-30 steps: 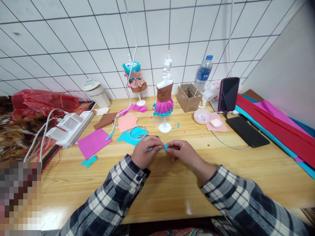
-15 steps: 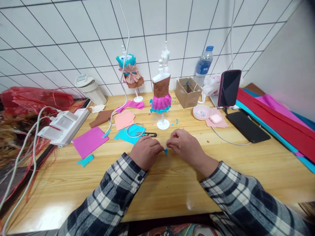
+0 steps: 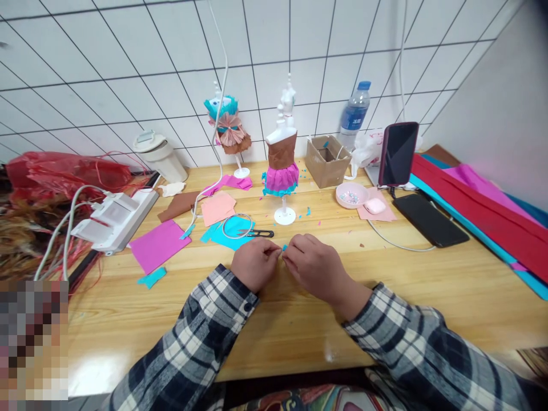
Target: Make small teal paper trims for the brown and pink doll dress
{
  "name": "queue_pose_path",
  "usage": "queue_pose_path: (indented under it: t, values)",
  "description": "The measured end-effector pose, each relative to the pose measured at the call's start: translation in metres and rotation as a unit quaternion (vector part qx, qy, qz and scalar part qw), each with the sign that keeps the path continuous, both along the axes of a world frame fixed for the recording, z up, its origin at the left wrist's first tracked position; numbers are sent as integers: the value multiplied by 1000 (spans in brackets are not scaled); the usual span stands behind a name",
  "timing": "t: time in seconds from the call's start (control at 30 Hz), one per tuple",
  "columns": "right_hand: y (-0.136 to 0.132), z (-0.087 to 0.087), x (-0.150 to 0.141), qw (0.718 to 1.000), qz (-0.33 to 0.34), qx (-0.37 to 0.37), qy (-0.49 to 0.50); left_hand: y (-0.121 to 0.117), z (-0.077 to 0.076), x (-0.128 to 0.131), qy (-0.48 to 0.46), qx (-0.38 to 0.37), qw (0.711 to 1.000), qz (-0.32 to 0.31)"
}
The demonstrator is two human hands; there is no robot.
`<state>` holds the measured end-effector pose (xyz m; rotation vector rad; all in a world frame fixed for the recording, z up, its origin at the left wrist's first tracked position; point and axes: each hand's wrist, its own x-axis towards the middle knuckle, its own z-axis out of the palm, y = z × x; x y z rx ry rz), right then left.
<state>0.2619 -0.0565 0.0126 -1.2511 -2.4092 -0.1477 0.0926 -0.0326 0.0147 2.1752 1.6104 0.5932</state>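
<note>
Over the near part of the wooden table, my left hand (image 3: 256, 264) and my right hand (image 3: 315, 268) meet fingertip to fingertip, both closed in a pinch. A small scrap of blue paper (image 3: 285, 248) shows between them; most of it is hidden by the fingers. Just beyond my left hand, black thread snips (image 3: 262, 233) and a thin wire ring (image 3: 224, 228) lie on a blue paper sheet (image 3: 233, 242). Behind the hands stands a small white mannequin (image 3: 281, 134) in a brown paper top (image 3: 281, 151) and a pink paper skirt (image 3: 282, 178) with a ragged blue hem.
A second decorated mannequin (image 3: 232, 124) stands by the tiled wall. Pink paper (image 3: 159, 246) and a power strip (image 3: 122, 220) lie left. To the right are a cardboard box (image 3: 327, 168), a bead dish (image 3: 349, 201), a phone (image 3: 399, 154), a power bank (image 3: 430, 220) and coloured paper strips (image 3: 479, 214).
My fingertips have drawn closer together and turned, so less of the blue scrap shows. My right hand has shifted slightly left and down.
</note>
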Motion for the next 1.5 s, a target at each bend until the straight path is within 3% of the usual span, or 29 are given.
queue_pose_path:
  t: [0.1,0.2,0.27,0.33,0.4,0.47,0.5,0.53,0.6,0.7,0.87,1.03,1.17,1.27,1.33,1.43,1.5]
  values:
    - [-5,0,-4,1000,-5,27,-7,3,-3,-2,-214,-108,969,58]
    - [-9,2,-6,998,-21,57,12,1,-6,0,-425,-209,876,89]
    - [-9,3,-5,996,-27,52,68,-2,-7,1,-509,-250,818,92]
    - [-7,3,-4,983,-28,4,179,-3,-7,1,-536,-257,800,77]
    - [-1,1,-2,947,-30,-88,308,-2,-4,-3,-488,-191,851,37]
    - [8,-3,3,900,-29,-195,388,2,0,-9,-359,-57,930,-50]
    - [13,-6,6,885,-22,-241,397,4,2,-12,-278,16,954,-111]
    - [17,-8,10,879,-8,-279,386,5,4,-15,-204,74,960,-175]
    - [23,-11,17,883,34,-320,342,7,6,-18,-101,140,945,-277]
    - [28,-14,26,917,90,-304,243,5,5,-16,-10,157,929,-334]
    - [20,-7,25,974,96,-196,66,-2,2,-6,101,108,937,-317]
    - [2,4,13,996,36,-67,-38,-5,6,-1,129,74,963,-225]
    - [-7,6,2,999,1,-15,-41,-5,5,0,54,40,993,-92]
    - [-10,7,-3,999,-14,31,-33,-4,2,1,-114,-38,993,4]
    - [-11,8,-4,997,-21,70,-25,-4,-1,2,-288,-142,946,46]
    - [-12,10,0,993,-18,118,9,-6,-3,4,-523,-296,795,77]
    - [-11,9,3,990,-3,128,50,-8,-3,5,-602,-360,708,82]
